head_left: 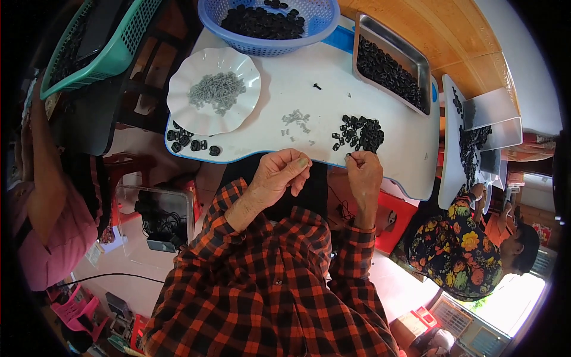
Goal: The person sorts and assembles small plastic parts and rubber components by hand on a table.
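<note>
Although the left hand [277, 172] has thumb and forefinger pressed together, we can't tell if anything sits between them. Right hand [366, 171] pinches what looks like a small black plastic piece [349, 156], near the front edge of the white, blue-rimmed tabletop [333, 71], just beside a pile of black bits [367, 135]. Loose small grey pieces [295, 119] lie left of that; more fill the middle of the white scalloped plate [202, 59]. Progress, our read: chunkier black pieces [214, 150] beside the plate may be done; the pile, plate and rectangular steel tray [368, 30] suggest plenty left. Round blue-violet plastic basket [267, 47] of black parts: can't call it.
</note>
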{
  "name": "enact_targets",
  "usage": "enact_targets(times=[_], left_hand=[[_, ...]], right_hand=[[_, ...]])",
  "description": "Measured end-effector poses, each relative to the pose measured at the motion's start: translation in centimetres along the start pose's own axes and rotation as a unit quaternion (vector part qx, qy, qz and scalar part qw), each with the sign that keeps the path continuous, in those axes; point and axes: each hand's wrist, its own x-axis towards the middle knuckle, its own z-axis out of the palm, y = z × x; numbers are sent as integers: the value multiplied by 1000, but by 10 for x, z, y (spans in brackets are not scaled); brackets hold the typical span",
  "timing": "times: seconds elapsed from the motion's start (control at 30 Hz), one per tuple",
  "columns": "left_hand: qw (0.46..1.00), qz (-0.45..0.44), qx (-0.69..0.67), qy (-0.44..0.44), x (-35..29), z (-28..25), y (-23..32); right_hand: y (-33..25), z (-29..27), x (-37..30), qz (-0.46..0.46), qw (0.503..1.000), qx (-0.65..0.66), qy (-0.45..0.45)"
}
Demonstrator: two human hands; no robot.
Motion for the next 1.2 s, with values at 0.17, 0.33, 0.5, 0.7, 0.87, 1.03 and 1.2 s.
enact_targets(times=[0.17, 0.33, 0.5, 0.7, 0.87, 1.03, 1.2], left_hand=[[1000, 10, 12, 1, -2, -1, 0], [1000, 9, 12, -12, -2, -3, 3], [1000, 11, -1, -4, -4, -1, 10], [1000, 14, -4, 2, -5, 1, 11], [1000, 19, -21, 0, -6, 2, 12], [1000, 23, -19, -1, -8, 0, 11], [1000, 31, -3, -6, -9, 0, 13]], right_hand=[[-3, -3, 7, 38, 995, 60, -71], [-14, -1, -2, -38, 997, 24, -55], [-56, -6, -25, 62, 938, 334, -65], [-92, -3, -46, 77, 892, 434, -99], [-98, -1, -51, 63, 884, 451, -109], [-101, 0, -52, 59, 886, 447, -107], [-101, 1, -53, 58, 889, 443, -99]])
